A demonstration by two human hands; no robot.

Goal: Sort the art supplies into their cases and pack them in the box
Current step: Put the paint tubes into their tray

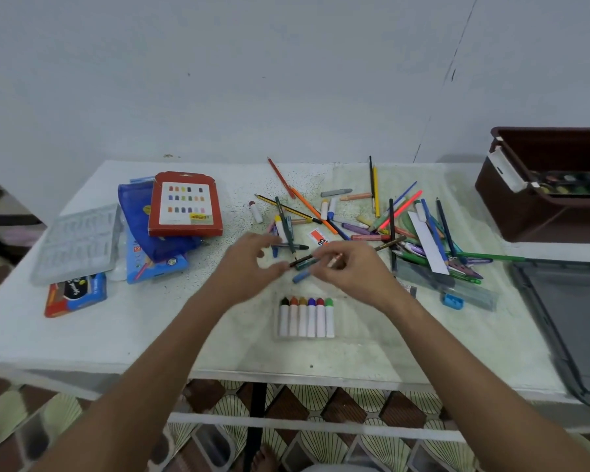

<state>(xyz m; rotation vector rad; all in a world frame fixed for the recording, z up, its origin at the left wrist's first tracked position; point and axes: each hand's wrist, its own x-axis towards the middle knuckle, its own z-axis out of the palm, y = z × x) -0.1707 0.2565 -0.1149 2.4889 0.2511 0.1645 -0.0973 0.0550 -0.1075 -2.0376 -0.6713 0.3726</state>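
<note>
Six white crayon sticks (306, 320) with coloured caps are laid side by side in a clear tray (346, 332) near the front of the bench (82, 335). Just beyond it, a dark pencil (385, 244) is pinched in the grip of the right hand (349, 270), while the left hand (249, 267) is held with fingers loosely apart, touching the pencil's tip. Farther back, loose pencils and crayons (372, 216) are scattered, cases (184, 204) are stacked at left, and a brown box (545, 185) is set at right.
</note>
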